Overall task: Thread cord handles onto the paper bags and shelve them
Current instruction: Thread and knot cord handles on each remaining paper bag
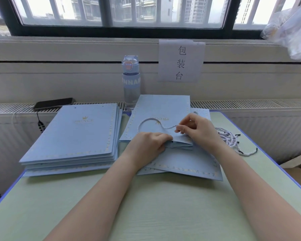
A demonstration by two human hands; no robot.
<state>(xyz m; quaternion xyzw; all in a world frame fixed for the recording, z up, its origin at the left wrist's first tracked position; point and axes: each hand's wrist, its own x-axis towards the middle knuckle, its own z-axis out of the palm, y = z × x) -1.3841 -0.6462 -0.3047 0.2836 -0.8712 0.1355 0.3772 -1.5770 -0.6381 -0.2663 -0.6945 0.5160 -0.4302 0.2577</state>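
Left hand (150, 145) is down at centre frame, fingers curled tight over the near, folded edge of the paper bag (163, 106), pinning it flat. The bag is pale blue matte card with a gold dotted border and a small gold crown print. Right hand (197, 129) sits just beside it, thumb and fingertips closed in a fine pinch on one end of the cord (169, 127), a twisted white-and-lilac rope that arcs in a soft loop across the bag's face and drops toward the left hand's knuckles. The bag lies on a couple of loose ones, fanned out on the pale green, wood-grained table (146, 206). Left of centre is a neat stack of bags (71, 134), same blue, edges squared. At the right there's a tangled bundle of cords (228, 140) with dark tips. Behind, a translucent water bottle (131, 80) stands upright, and a dark phone (53, 103) lies on the slatted ledge.
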